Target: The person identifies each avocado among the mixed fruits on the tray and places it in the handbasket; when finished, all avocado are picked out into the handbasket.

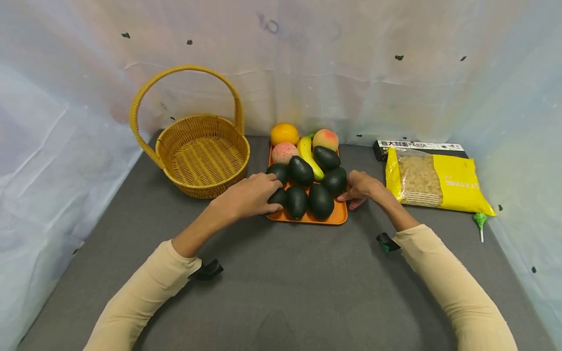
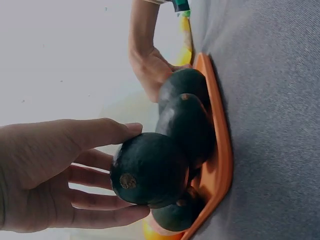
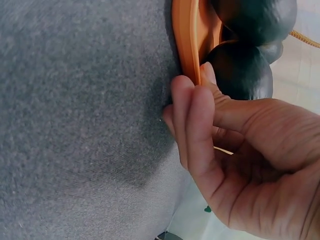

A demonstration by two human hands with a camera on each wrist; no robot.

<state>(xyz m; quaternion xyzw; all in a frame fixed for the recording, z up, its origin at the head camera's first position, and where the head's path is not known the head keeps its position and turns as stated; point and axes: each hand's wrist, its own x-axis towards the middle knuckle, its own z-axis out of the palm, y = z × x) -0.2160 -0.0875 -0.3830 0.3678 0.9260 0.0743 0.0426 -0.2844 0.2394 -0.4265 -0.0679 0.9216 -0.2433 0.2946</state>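
In the head view an orange tray (image 1: 340,214) carries several dark green avocados (image 1: 321,201), a banana (image 1: 307,156), an orange (image 1: 284,134) and two peaches, one (image 1: 326,140) yellow with a red blush and one (image 1: 284,152) pinkish. At the tray's near left corner my left hand (image 1: 248,197) grips an avocado (image 2: 150,170), thumb on one side and fingers on the other. My right hand (image 1: 362,187) pinches the tray's right rim, the thumb inside it and the fingers outside, as the right wrist view shows.
A wicker basket (image 1: 243,170) with a tall handle stands to the left of the tray. Over on the right lie a yellow bag of pasta (image 1: 456,183), a black pasta box (image 1: 379,151) behind it and a green lollipop (image 1: 480,219). Pale sheeting (image 1: 325,73) hangs around the grey tabletop (image 1: 285,278).
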